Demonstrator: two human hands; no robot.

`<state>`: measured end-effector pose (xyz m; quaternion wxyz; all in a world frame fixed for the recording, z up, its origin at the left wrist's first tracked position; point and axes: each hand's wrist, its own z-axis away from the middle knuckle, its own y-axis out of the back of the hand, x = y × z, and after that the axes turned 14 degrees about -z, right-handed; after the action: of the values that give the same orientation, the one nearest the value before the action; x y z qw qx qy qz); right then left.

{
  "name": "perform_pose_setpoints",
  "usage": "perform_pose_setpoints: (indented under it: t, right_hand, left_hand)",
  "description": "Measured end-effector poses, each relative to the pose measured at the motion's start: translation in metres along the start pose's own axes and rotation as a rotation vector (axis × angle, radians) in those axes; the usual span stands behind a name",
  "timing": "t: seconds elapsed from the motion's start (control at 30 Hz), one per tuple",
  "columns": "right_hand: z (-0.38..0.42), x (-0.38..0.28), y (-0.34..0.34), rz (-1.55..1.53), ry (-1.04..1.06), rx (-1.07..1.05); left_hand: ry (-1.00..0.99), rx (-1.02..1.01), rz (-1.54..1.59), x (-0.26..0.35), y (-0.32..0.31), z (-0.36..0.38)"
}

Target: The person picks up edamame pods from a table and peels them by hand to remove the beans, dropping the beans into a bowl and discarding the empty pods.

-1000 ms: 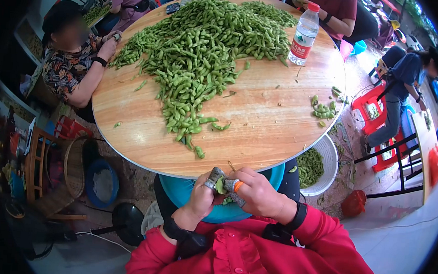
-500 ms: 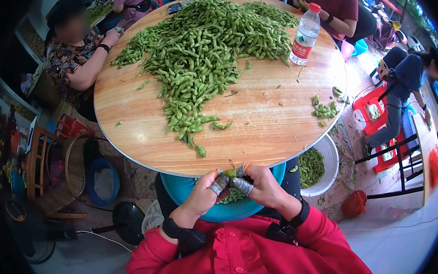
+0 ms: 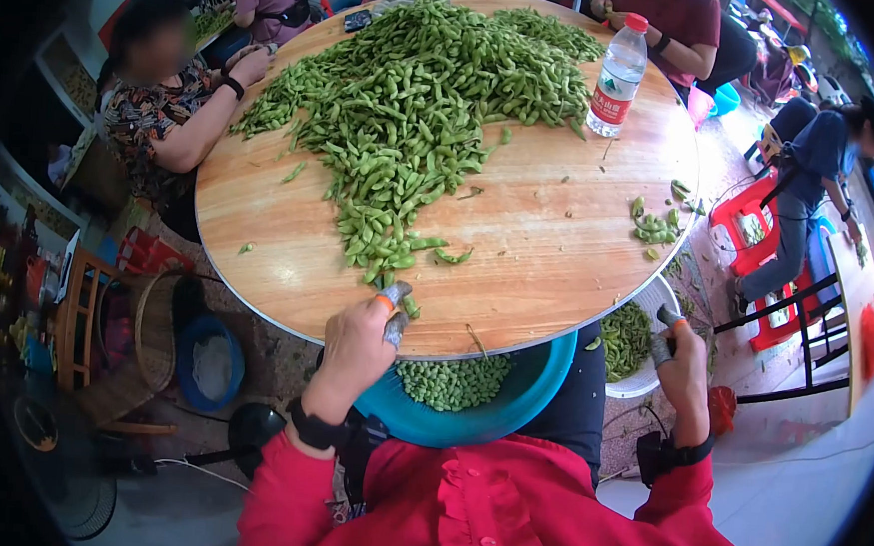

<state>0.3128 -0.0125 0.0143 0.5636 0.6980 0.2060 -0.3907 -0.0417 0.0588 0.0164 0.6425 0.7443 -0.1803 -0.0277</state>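
head view: left hand (image 3: 358,336), extended forward over the near edge of the surface (image 3: 528,264), wrapped fingertips at a pod; whether closed on it, cannot tell. right hand (image 3: 688,368), out to the side by the white basket (image 3: 636,389), wrapped thumb and forefinger apart, open. green pods (image 3: 416,122): plump, curved, heaped, narrowing to a tail; heap beyond the left hand, tail end at its fingertips. teal basin (image 3: 541,379): between the hands, below the surface's edge, holding pale green beans (image 3: 450,382).

The counter (image 3: 534,239) is open toward its near right edge; the pod heap (image 3: 417,102) blocks its middle, 1 bottle (image 3: 619,79) the far right.
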Motion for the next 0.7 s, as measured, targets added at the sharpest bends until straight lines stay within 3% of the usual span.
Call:
perform_pose_setpoints:
  t: [0.17, 0.27, 0.4, 0.47, 0.57, 0.7]
  right_hand:
    - [0.006, -0.012, -0.018, -0.333, 0.026, -0.017]
    - [0.008, -0.036, -0.046, -0.470, 0.088, -0.203]
    - [0.006, -0.059, -0.081, -0.441, 0.357, -0.342]
    - [0.003, -0.076, -0.093, -0.356, 0.547, -0.412]
    - [-0.002, -0.099, -0.116, -0.250, 0.646, -0.442]
    - [-0.025, -0.114, -0.150, -0.054, 0.651, -0.479]
  left_hand:
    - [-0.175, 0.046, -0.139, -0.011, -0.018, -0.023]
    - [-0.222, 0.085, -0.176, -0.011, -0.025, -0.026]
    - [-0.016, 0.014, -0.018, -0.003, -0.012, -0.024]
    - [0.063, -0.009, 0.137, -0.005, -0.009, -0.019]
    - [0.132, -0.198, 0.513, 0.018, 0.013, -0.002]
    - [-0.329, -0.198, 0.394, 0.030, -0.011, 0.030]
